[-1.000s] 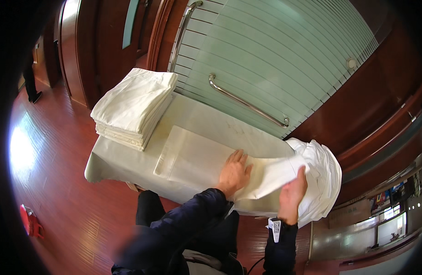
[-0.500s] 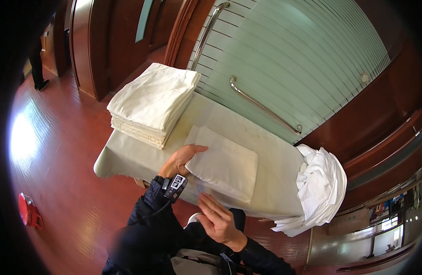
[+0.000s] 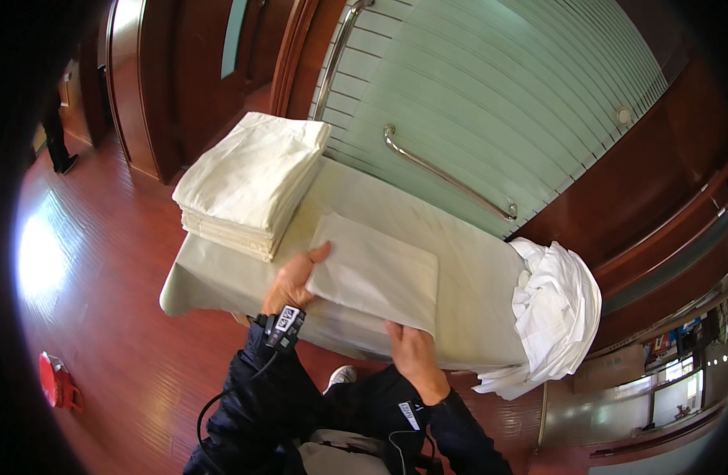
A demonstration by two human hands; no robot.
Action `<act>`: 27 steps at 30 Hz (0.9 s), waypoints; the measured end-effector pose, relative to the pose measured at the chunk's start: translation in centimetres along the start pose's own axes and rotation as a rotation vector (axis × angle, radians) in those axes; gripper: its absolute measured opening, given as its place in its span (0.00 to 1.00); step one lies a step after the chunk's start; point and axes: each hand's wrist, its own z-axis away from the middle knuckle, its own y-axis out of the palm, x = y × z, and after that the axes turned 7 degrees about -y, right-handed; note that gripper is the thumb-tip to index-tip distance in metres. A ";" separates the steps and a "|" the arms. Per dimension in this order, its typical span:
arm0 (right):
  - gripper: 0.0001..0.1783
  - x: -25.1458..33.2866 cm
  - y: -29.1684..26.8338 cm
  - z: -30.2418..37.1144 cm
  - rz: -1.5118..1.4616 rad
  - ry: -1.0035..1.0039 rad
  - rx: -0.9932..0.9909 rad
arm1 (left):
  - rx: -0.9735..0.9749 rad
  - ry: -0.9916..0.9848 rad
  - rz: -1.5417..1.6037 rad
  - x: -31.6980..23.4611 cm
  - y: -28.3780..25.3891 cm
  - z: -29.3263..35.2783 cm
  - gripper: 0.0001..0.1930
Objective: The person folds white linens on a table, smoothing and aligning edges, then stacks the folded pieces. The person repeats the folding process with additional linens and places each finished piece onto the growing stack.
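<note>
A folded white cloth [image 3: 372,265] lies in front of me on the covered table [image 3: 475,245]. My left hand [image 3: 293,279] is at its left end, thumb on the upper side and fingers tucked beneath the edge. At the near right corner my right hand [image 3: 416,360] grips the cloth's edge; its thumb lies on top and the other fingers are hidden below. A tall stack of folded white cloths [image 3: 249,178] stands on the far left of the table. Loose, crumpled white cloth [image 3: 558,305] hangs over the right end.
Behind the table is a frosted glass panel [image 3: 475,103] with metal handles [image 3: 451,176]. A red stool [image 3: 58,384] stands on the red wood floor [image 3: 127,317] at lower left. Far left, a person's dark-clothed leg [image 3: 55,138] shows beside wooden furniture.
My right hand has moved from the air before the table to the cloth's near right corner and taken hold. The cloth's near edge is now lifted slightly. My left hand stays at its end.
</note>
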 end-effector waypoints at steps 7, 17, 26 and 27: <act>0.16 -4.7 2.8 -1.8 0.461 -0.366 -0.068 | -0.058 -0.073 0.063 0.2 1.0 0.7 0.24; 0.18 -8.7 0.1 -0.3 0.254 -0.238 -0.053 | -0.127 -0.027 -0.195 5.2 1.5 -0.9 0.25; 0.19 -10.7 0.3 -2.4 0.179 -0.301 -0.136 | -0.166 0.056 -0.337 5.1 1.6 0.0 0.23; 0.19 -10.6 0.4 -2.1 0.133 -0.308 -0.162 | -0.131 0.034 -0.287 5.2 1.6 0.1 0.22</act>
